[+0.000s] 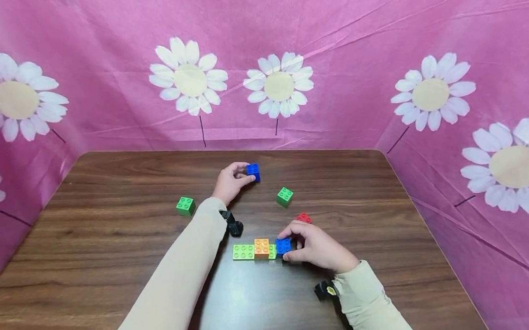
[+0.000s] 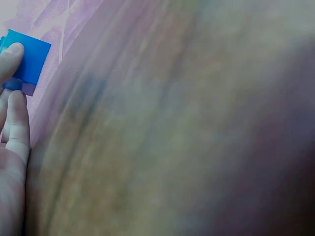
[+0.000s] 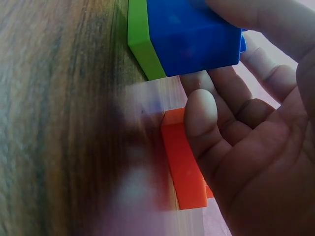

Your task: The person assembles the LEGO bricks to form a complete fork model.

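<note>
Near the far edge of the table, the left hand [image 1: 230, 182] pinches a blue toy brick [image 1: 253, 172] between thumb and fingers; the left wrist view shows this blue brick [image 2: 32, 55] with the thumb across its face. Closer in, the right hand [image 1: 316, 246] grips another blue brick [image 1: 283, 247] by its sides. That brick sits on the right end of a long lime-green brick [image 1: 243, 252], and an orange brick [image 1: 262, 248] stands on the same green one, left of the blue. In the right wrist view the blue brick [image 3: 192, 42] rests on the green base [image 3: 142, 39].
A red brick [image 1: 304, 218] lies just beyond the right hand, partly hidden by it. One green brick [image 1: 284, 197] lies right of the left hand, another green brick [image 1: 185, 206] to its left. The brown wooden table [image 1: 110, 256] ends at a pink flowered cloth [image 1: 337, 114].
</note>
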{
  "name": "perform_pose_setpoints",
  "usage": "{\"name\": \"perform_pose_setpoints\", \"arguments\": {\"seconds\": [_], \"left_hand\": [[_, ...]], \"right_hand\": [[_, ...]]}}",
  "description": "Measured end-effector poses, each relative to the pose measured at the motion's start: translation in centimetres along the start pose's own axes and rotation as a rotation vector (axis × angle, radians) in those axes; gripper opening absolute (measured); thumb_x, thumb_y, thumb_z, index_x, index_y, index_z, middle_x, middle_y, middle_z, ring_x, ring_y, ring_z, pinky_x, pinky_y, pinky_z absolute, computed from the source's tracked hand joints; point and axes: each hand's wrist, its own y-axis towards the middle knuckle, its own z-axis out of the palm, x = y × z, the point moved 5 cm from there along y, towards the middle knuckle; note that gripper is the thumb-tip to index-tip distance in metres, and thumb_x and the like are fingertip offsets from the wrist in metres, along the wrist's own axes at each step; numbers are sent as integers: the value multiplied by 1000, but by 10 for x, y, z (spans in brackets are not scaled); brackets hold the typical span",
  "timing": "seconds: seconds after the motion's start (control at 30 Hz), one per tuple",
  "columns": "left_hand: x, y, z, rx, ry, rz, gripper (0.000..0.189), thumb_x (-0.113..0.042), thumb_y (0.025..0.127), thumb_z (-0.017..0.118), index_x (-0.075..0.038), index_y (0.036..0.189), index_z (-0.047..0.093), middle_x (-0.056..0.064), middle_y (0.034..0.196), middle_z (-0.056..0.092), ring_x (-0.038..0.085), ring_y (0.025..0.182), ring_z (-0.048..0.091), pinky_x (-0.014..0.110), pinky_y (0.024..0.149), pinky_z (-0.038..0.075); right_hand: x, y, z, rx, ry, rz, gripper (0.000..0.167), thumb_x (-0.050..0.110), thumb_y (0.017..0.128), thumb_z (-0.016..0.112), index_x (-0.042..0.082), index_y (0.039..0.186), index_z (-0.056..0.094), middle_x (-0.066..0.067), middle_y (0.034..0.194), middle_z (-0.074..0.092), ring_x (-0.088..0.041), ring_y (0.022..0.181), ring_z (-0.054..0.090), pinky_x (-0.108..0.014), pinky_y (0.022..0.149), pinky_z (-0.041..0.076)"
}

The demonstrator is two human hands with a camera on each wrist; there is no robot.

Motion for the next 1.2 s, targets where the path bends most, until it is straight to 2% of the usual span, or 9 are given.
{"name": "perform_pose_setpoints", "arguments": {"seconds": [0.13,0.37,0.57,0.67,0.9,1.2], "left_hand": [[4,-6,-2,-35,-90,31,39,-10,87,79,-6,124,65,13,117,69,24,109,65,36,96,52],[5,-27,-7,-45,-180,54,39,-8,88,77,-4,125,65,15,122,67,24,115,63,34,100,50],[5,-46,-13,-66,-238,64,41,-10,89,77,-4,127,64,15,125,66,26,117,63,32,97,51],[7,-54,-18,-67,-261,48,41,-11,89,76,-5,128,63,15,126,66,26,117,64,30,94,53],[10,-76,-22,9,-272,16,42,-8,91,74,-3,130,61,18,127,66,26,115,64,27,91,54],[7,-127,-32,78,-219,-25,40,-5,91,73,-2,129,60,18,124,66,23,110,64,25,87,54]], "right_hand": [[1,0,0,4,0,-2,33,17,83,84,25,111,69,7,109,60,-18,88,56,-27,72,52],[-3,1,0,11,-5,-18,33,21,84,83,26,114,70,6,108,62,-15,82,58,-28,69,53],[-4,2,0,11,-10,-34,34,19,84,83,25,115,71,7,103,62,-15,79,57,-27,67,52],[-4,2,2,13,-16,-43,34,18,84,83,25,115,71,8,102,62,-15,80,57,-27,68,52],[-3,-1,3,0,-11,-15,35,19,82,84,25,113,70,6,106,61,-18,86,56,-27,70,53],[1,2,2,-14,-36,-7,36,19,80,86,23,112,70,7,106,62,-19,90,55,-28,73,52]]}}
